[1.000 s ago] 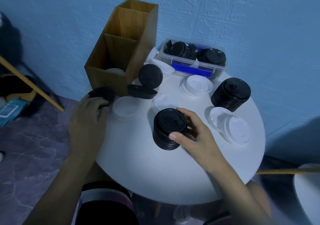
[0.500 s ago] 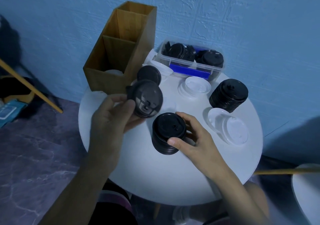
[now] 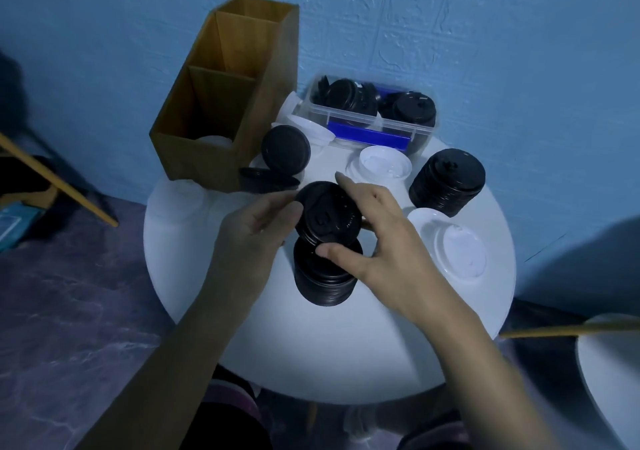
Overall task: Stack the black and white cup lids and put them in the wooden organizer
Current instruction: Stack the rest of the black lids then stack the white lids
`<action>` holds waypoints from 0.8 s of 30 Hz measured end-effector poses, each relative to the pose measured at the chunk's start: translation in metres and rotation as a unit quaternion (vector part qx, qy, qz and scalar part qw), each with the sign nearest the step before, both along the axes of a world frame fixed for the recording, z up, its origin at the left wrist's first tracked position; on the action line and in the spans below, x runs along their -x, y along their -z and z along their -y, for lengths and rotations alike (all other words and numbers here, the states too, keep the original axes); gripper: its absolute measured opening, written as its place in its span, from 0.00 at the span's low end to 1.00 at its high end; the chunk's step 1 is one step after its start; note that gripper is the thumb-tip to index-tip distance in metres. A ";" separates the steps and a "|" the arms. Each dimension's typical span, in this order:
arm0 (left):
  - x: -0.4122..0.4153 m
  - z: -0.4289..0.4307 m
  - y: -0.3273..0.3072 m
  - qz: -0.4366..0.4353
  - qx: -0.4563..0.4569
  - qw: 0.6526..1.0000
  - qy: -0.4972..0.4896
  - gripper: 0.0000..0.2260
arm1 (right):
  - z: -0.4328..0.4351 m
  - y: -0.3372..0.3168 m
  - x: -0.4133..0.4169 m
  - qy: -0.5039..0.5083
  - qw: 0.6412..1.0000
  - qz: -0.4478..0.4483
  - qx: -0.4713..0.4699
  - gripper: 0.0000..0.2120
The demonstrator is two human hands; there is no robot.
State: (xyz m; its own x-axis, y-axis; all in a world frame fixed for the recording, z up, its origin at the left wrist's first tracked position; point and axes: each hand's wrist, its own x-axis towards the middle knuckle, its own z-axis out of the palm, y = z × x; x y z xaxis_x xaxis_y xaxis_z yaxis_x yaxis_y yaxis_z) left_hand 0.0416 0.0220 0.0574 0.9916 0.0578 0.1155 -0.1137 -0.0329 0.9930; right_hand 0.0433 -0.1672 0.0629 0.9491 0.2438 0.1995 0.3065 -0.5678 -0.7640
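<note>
Wooden organizer (image 3: 221, 137): something white, probably lids, in its front compartment. Left hand (image 3: 256, 227) and right hand (image 3: 381, 238), fingers curled, together pinch one black lid (image 3: 327, 214), tilted just above a black stack (image 3: 325, 276). Second black stack (image 3: 446, 186) and loose white lids (image 3: 457, 252) apparently remain unfiled. No legible writing.

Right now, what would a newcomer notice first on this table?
The left hand and right hand hold one black lid over a tall black stack in the middle of the white table. The wooden organizer stands at the back left, and a second black stack at the right.
</note>
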 end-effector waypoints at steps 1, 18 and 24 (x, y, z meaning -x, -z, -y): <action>0.001 -0.001 0.002 0.008 -0.023 1.000 0.014 0.08 | 0.002 0.000 0.000 0.011 1.000 -0.002 -0.005 0.39; 0.008 0.013 0.040 -0.026 -0.111 0.981 0.154 0.31 | 0.016 -0.008 0.009 0.029 0.994 -0.062 0.082 0.34; 0.001 0.016 0.043 -0.021 -0.109 0.980 0.166 0.30 | 0.019 -0.010 0.004 0.010 0.992 -0.063 0.112 0.36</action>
